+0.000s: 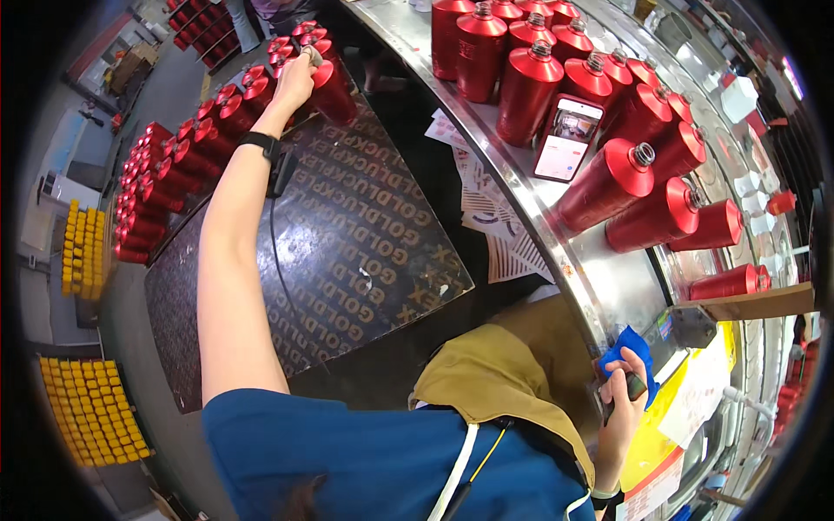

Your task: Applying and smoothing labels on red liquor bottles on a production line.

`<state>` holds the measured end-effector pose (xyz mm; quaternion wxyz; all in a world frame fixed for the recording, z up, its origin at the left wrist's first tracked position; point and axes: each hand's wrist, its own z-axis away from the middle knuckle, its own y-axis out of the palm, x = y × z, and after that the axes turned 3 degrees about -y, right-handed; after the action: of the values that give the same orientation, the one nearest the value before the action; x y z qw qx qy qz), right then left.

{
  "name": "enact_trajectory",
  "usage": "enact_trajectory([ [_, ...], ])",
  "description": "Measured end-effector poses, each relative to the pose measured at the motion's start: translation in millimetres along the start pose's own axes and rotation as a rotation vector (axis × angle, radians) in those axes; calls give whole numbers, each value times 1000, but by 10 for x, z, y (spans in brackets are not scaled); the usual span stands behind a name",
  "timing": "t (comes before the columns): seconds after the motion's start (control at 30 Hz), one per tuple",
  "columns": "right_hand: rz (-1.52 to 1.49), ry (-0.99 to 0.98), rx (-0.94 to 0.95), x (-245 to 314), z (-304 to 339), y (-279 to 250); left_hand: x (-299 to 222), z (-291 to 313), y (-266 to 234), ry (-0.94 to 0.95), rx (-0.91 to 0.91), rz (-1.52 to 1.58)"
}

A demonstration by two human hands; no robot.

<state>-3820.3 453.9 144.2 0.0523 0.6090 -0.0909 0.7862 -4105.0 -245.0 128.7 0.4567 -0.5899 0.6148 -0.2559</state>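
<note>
Dark board (365,252) with gold lettering, centre to left of frame. Steel bench (608,278) curves down the right side, carrying a cluster of red bottles (528,91) with threaded necks, upper right. More bottles in close rows (178,161), upper left; yellow stacks (91,408) at left edge. One red bottle (334,95) at upper centre-left, tilted, on the board's far end: left hand (300,78) clamped on its neck, arm outstretched. Phone (569,139), screen lit, leans among the bench bottles. Right hand (621,391), lower right by the bench edge: fingers wrapped on a dark object (637,386), kind unclear. Blue cloth (630,343) against those fingers.
</note>
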Motion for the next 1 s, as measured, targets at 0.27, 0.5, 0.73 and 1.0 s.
enact_trajectory([
  [0.27, 41, 6, -81, 24, 120, -45, 474, -304, 528, 183, -82, -94],
  [0.5, 2, -50, -23, 43, 177, -123, -644, -203, 143, 32, -105, -228],
  [0.73, 23, -178, 2, 58, 248, -223, -3314, 991, -112, 337, -136, 915],
  [1.0, 49, -322, -47, 76, 446, -648, -4851, 1562, 697, 352, -153, 1037],
])
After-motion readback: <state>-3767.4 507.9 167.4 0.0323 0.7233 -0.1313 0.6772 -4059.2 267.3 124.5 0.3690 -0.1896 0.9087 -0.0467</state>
